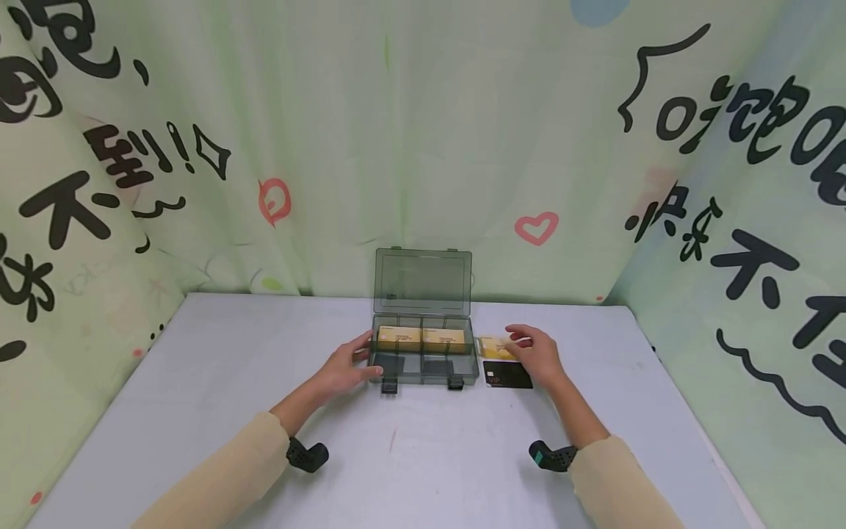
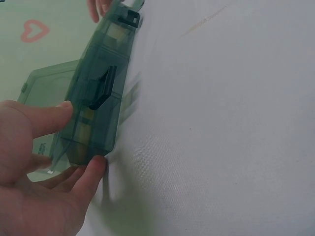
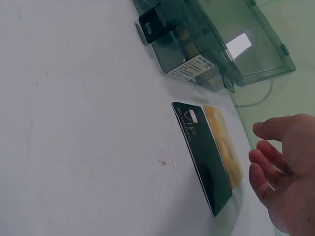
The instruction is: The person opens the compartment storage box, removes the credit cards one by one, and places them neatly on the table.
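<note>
A translucent dark plastic storage box (image 1: pixel 432 379) stands with its lid (image 1: pixel 423 281) raised at the back. Two yellow cards (image 1: pixel 399 336) lean in its rear compartments; dark cards (image 1: pixel 390 364) lie in the front ones. My left hand (image 1: pixel 344 366) grips the box's left end, thumb at the front corner and fingers along the side. Right of the box, a yellow card (image 1: pixel 492 348) lies behind a black card (image 1: pixel 507 375) marked VIP. My right hand (image 1: pixel 538 357) hovers by the yellow card, fingers loosely bent, nothing held; the right wrist view shows a gap between them.
Two black latches (image 1: pixel 455 383) hang open on the box's front. A white-covered table (image 1: pixel 423 455) extends toward me and to both sides. Pale green printed curtains (image 1: pixel 423 147) close off the back and the sides.
</note>
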Motion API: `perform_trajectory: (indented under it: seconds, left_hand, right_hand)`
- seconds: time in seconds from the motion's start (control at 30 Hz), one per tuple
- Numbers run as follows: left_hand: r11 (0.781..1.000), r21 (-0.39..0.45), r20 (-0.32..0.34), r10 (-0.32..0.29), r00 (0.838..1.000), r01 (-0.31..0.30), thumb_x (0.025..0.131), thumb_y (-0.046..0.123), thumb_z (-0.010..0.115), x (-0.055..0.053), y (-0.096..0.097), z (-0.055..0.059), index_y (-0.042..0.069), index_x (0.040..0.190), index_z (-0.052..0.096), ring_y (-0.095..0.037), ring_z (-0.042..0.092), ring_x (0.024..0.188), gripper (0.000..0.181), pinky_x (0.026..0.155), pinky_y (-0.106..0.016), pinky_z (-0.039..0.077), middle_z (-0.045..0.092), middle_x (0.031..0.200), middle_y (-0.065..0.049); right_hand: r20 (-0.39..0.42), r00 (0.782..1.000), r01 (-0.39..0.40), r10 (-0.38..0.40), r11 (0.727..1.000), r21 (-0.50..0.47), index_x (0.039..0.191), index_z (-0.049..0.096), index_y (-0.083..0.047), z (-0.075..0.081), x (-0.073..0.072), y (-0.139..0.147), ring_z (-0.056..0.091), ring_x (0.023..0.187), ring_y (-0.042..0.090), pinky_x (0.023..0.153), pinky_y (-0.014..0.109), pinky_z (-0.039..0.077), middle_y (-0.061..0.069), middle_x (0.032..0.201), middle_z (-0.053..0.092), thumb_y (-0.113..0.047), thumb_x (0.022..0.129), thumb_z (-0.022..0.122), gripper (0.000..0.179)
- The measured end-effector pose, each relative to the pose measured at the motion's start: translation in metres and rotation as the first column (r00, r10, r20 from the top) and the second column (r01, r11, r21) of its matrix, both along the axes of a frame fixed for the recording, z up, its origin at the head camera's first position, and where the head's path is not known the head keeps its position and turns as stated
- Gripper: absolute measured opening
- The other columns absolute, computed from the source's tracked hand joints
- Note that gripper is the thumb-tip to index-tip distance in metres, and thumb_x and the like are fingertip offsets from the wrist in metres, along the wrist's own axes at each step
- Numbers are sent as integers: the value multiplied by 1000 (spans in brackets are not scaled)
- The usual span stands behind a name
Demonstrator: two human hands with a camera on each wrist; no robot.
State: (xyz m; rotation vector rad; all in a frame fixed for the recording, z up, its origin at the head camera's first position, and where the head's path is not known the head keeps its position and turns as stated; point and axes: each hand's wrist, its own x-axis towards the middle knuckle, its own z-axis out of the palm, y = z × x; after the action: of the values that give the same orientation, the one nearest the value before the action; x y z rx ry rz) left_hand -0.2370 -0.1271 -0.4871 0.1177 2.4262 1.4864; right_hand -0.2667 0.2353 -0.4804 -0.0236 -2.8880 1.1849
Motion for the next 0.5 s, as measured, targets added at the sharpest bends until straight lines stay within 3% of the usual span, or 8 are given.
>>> perform_trajectory:
  seconds: [0.5]
  left_hand:
    - [1000, 5, 8, 7, 1000, -7, 89, 15, 70, -1, 1, 0, 19, 155, 25, -36, 38, 141, 80, 111, -53, 37, 36, 155, -14]
  right_hand:
    - [3, 999, -48, 48, 997, -67, 129, 60, -6, 5, -3, -20, 60, 108, 34, 90, 43, 55, 19, 119, 64, -13, 93, 63, 37]
